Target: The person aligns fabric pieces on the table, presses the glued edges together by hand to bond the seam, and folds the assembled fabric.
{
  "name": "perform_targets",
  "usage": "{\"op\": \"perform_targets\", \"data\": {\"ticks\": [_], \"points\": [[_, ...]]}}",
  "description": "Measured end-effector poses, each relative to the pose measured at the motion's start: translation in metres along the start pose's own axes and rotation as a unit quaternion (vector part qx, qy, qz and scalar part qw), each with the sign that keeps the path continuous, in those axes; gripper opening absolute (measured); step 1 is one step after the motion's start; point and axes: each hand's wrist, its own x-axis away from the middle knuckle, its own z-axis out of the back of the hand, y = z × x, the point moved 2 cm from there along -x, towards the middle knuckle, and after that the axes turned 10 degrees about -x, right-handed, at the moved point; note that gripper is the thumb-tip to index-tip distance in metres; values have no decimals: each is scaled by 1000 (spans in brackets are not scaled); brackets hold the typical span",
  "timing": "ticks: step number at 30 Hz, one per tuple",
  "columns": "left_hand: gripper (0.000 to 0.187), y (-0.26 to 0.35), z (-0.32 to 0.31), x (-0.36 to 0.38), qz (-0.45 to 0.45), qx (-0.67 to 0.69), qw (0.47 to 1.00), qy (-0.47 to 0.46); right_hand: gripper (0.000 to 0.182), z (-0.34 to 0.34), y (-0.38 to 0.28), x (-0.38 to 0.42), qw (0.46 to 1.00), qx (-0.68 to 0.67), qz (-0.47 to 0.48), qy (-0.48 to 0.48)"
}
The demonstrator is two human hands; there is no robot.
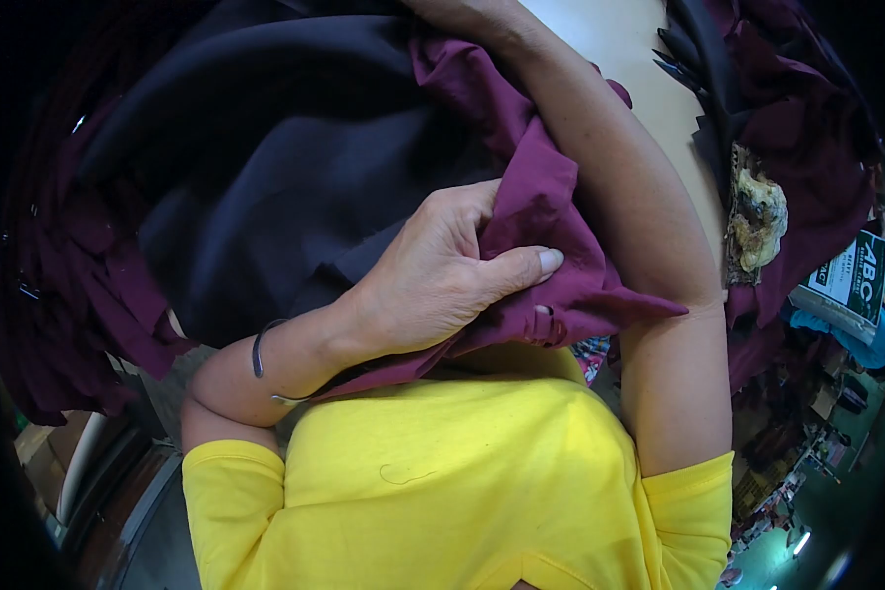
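Observation:
My left hand (438, 261) is closed on a maroon cloth (536, 206) in front of my chest, its thumb lying on top and the other fingers hidden under the folds. A small slit with a pale bit shows in the cloth just below the thumb. Large black fabric (295, 177) spreads behind and left of this hand. My right arm reaches up past the cloth to the top edge, where only the base of my right hand (447, 10) shows; its fingers are out of frame, so what it holds cannot be seen.
A pale table surface (659, 108) curves down the right side, with a rough yellowish lump (757, 221) at its edge. More maroon cloth (88, 295) hangs at left and right. A box marked ABC (851, 280) stands at far right, above floor clutter.

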Motion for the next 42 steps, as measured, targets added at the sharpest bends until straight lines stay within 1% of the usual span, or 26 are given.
{"op": "perform_targets", "data": {"ticks": [2, 4, 5, 6, 8, 9, 11, 12, 13, 15, 17, 19, 21, 23, 24, 26, 28, 29, 33, 35, 36, 37, 38, 39, 41, 42], "points": [[15, 1, 0, 0, 7, 28, 1000, -2, 60, -2, 3, 1, 1000, -18, -1, 3], [19, 3, -4, 0, 18, 78, 997, 1, 61, -3, 5, 2, 998, -39, -43, 7], [30, 5, -6, 1, 0, 63, 998, -20, 62, -3, 6, 1, 997, -48, -57, 9], [35, 2, -9, 1, -61, -12, 997, -38, 63, -2, 5, 2, 999, -43, -24, 16], [42, -5, -9, 2, -85, -171, 977, -97, 64, 5, 6, 1, 997, 36, 43, 57], [44, -6, -7, 3, -43, -249, 958, -135, 65, 12, 4, -1, 991, 72, 75, 78], [33, -1, -10, 5, -124, -324, 924, -158, 68, 45, -28, -3, 991, 68, 16, 111], [24, 3, -10, 6, -140, -413, 882, -178, 69, 64, -60, 3, 988, 61, 9, 138], [21, 6, -10, 6, -157, -437, 866, -187, 69, 84, -81, 10, 984, 57, -1, 166], [23, 21, 1, 11, -169, -476, 837, -211, 67, 132, -71, 14, 935, 233, 75, 258], [29, 40, 22, 22, -158, -460, 849, -207, 64, 137, -103, 38, 950, 176, 52, 253], [37, 52, 49, 37, -138, -486, 843, -187, 62, 161, -99, 54, 928, 244, -19, 281], [39, 66, 73, 54, -69, -464, 870, -150, 59, 184, -90, 69, 895, 300, -103, 313], [36, 71, 89, 70, -75, -450, 886, -84, 55, 191, -98, 67, 959, 183, -99, 190], [32, 78, 91, 76, -32, -453, 889, -62, 57, 198, -115, 60, 991, 49, -111, 65], [30, 72, 101, 87, -17, -454, 890, -25, 55, 180, -103, 45, 993, 99, -45, 49], [27, 67, 102, 94, 5, -441, 897, 24, 56, 170, -13, 15, 947, 308, -36, 80], [28, 64, 104, 96, 11, -433, 901, 24, 61, 179, 33, 3, 939, 329, -98, 5], [25, 52, 109, 96, 32, -413, 908, 57, 71, 161, 133, 12, 926, 366, -71, 50], [23, 48, 118, 96, 32, -427, 900, 82, 74, 159, 131, 19, 915, 386, -84, 84], [21, 49, 127, 99, -13, -438, 887, 145, 74, 165, 128, 22, 910, 385, -107, 109], [25, 52, 137, 105, -17, -434, 873, 220, 74, 171, 118, 23, 904, 384, -131, 132], [26, 53, 158, 113, -61, -412, 860, 293, 72, 184, 108, 28, 938, 301, -71, 157], [25, 48, 182, 125, -90, -342, 840, 411, 72, 182, 64, 40, 950, 233, -91, 184], [33, 72, 208, 131, -124, -423, 702, 559, 66, 189, 17, 60, 964, 93, -74, 236], [36, 76, 247, 146, -148, -398, 727, 539, 70, 188, -10, 68, 964, 78, -58, 248]]}}
